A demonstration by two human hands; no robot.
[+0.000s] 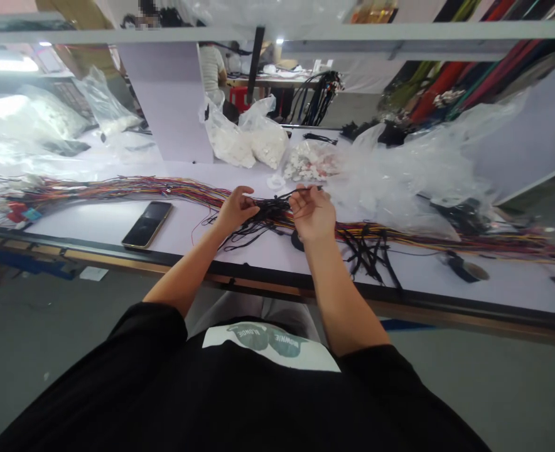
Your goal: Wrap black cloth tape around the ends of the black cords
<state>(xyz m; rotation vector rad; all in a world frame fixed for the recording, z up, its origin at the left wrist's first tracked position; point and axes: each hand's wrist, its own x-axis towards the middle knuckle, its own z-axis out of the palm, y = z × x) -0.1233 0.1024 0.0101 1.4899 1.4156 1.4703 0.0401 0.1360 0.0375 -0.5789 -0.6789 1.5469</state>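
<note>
A bundle of thin black cords [274,206] lies on the white table between my two hands, on top of a long run of coloured wires [178,186]. At the left end of the cords is my left hand [234,212], its fingers bent and the thumb apart from the index finger, with nothing plainly held. My right hand [313,216] is turned palm up with curled fingers. One black cord runs up to its fingertips and sticks out past them, so the hand seems closed on it. Loose black strips [369,254] lie right of my right forearm.
A phone [147,225] lies left of my left forearm. A roll of black tape [466,267] sits at the right. Bags of white connectors [247,138] and clear plastic bags [414,169] stand along the back, below a shelf [277,34]. A person [211,66] is beyond.
</note>
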